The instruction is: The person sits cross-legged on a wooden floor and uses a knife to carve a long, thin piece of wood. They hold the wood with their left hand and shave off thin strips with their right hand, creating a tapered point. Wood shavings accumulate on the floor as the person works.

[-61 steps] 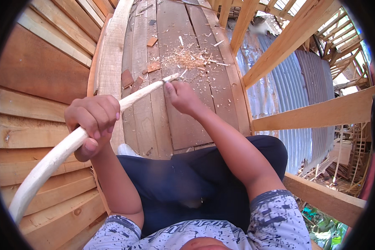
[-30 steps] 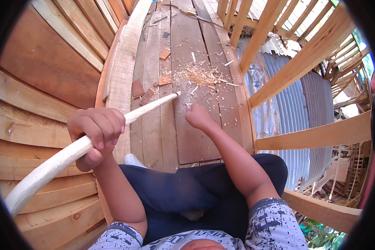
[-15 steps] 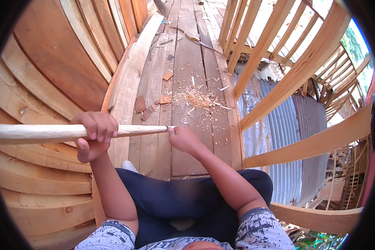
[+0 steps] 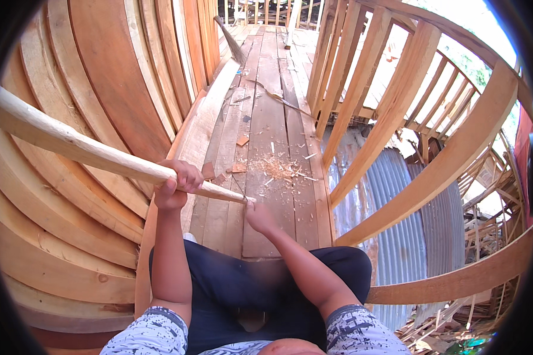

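Note:
A long pale wooden pole, stripped of bark and thinner toward its right end, slants down from the upper left across my front. My left hand is wrapped round it, some way back from the thin end. At that thin end my right hand is closed. A thin dark strip, perhaps a blade, sticks up beside the tip; what the right fingers hold is hidden. Beyond the hands, curled wood shavings lie heaped on the plank floor.
Upright boards line the left side, with a long plank along their foot. A wooden railing runs on the right, above corrugated metal sheets. Small reddish wood pieces and a broom are farther along the floor.
The pole's thick end has swung up, so the pole now slants instead of lying level. My left hand has slid right, closer to the right hand. The view has tilted up.

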### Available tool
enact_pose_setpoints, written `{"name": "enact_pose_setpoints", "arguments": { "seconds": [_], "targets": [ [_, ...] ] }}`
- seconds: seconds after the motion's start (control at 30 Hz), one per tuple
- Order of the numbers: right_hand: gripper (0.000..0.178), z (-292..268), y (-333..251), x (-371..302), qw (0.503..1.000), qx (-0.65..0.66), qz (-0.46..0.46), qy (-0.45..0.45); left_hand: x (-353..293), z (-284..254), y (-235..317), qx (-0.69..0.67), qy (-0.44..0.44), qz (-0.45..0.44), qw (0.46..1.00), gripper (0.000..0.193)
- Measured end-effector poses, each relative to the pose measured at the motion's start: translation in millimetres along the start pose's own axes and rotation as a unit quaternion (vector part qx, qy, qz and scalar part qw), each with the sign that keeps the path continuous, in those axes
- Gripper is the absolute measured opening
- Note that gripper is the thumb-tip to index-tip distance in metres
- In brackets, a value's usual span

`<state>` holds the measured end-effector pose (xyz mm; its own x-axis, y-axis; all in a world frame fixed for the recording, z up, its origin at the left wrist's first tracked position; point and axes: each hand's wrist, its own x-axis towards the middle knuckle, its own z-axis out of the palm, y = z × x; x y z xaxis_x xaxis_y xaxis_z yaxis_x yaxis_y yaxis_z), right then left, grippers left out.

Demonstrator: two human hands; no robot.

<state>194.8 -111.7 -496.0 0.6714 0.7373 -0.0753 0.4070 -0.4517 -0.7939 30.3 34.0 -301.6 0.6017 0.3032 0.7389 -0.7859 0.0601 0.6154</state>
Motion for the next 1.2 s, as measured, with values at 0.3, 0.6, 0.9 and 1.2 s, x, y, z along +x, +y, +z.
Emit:
{"name": "enact_pose_setpoints", "arguments": {
  "seconds": [0.3, 0.6, 0.9, 1.2],
  "targets": [
    [0.048, -14, -6, -14, 0.998, -0.032, -0.061, -0.014, -14, -10, -11, -0.033, 0.02, 0.005, 0.999, 0.033],
    [0.049, -9, -34, -16, 0.995, -0.056, -0.069, -0.033, -21, -17, 4, -0.009, 0.105, 0.011, 0.994, 0.03],
    [0.052, -22, -12, 21, 0.996, -0.057, -0.043, -0.056, -14, -4, 1, -0.002, 0.025, 0.02, 0.999, 0.03],
    [0.052, -9, -3, -7, 0.996, -0.089, -0.017, -0.005, -10, -7, 0, -0.031, -0.022, 0.023, 0.999, 0.03]
  ]
}}
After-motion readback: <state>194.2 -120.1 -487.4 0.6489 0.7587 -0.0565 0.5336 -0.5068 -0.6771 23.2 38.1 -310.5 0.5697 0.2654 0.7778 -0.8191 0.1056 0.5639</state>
